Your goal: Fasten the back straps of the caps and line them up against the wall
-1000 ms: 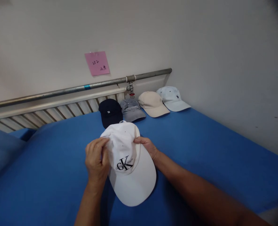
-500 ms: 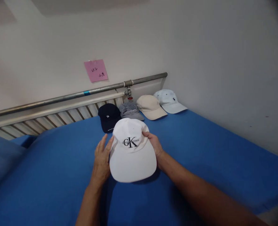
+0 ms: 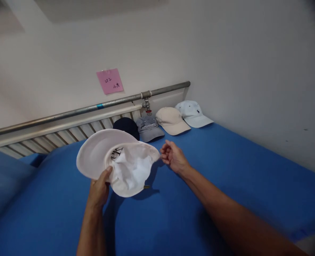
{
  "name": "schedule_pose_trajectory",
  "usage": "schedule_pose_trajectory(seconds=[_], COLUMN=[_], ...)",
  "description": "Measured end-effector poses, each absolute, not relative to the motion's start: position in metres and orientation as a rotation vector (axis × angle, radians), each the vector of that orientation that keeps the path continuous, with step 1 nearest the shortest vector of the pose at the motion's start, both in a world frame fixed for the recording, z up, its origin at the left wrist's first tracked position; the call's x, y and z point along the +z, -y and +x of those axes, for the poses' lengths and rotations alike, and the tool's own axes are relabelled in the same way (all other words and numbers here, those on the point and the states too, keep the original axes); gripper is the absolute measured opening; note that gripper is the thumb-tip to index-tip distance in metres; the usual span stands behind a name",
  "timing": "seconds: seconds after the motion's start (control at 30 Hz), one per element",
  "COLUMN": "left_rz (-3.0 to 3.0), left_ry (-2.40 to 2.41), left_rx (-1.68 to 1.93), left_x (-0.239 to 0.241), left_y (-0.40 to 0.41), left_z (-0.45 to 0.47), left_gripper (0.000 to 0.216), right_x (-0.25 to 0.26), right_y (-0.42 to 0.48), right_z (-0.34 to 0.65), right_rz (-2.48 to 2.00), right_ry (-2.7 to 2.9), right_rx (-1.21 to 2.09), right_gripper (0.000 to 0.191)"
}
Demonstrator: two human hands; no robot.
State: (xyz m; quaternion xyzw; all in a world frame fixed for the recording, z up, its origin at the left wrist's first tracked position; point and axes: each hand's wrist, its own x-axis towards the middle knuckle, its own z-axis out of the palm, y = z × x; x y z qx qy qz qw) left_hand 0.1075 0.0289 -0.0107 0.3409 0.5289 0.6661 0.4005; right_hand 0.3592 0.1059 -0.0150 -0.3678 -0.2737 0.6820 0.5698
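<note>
My left hand grips a white cap by the base of its brim, above the blue bed cover. The cap is turned over, so its inside and the underside of the brim face me; a black logo shows through the front panel. My right hand hovers just to the right of the cap's rim, fingers loosely curled and holding nothing.
Several caps line the far edge by the wall: a navy cap, a grey cap, a beige cap and a pale blue cap. A metal pipe with a valve and a radiator run behind them. A pink note sticks to the wall.
The white cap was held by both hands with its logo up. Now it is flipped upside down and moved left; my right hand has let go, and only my left hand holds it.
</note>
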Motion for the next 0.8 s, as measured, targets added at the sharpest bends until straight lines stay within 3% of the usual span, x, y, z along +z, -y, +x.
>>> schedule_pose_trajectory(seconds=[0.13,0.23,0.4,0.63,0.8], left_rz=[0.597,0.521,0.537,1.218,1.669], left_ry=[-1.324,-1.339,-1.351,-1.746,-1.453], left_rx=[1.515,1.383,1.270,1.576,1.134], left_x=[-0.007,-0.013,-0.021,-0.016,-0.001], left_y=[-0.028,-0.030,-0.037,-0.031,-0.017], left_z=[0.111,0.115,0.121,0.101,0.100], left_gripper=[0.019,0.011,0.015,0.024,0.021], right_x=[-0.019,-0.019,-0.020,-0.026,-0.031], right_y=[-0.106,-0.097,-0.091,-0.097,-0.100], right_z=[0.360,0.356,0.351,0.354,0.355], right_rz=[-0.933,-0.955,-0.931,-1.020,-1.085], right_ry=[0.936,1.245,1.434,1.361,1.319], right_rx=[1.345,1.410,1.476,1.379,1.346], right_gripper=[0.025,0.027,0.041,0.032,0.026])
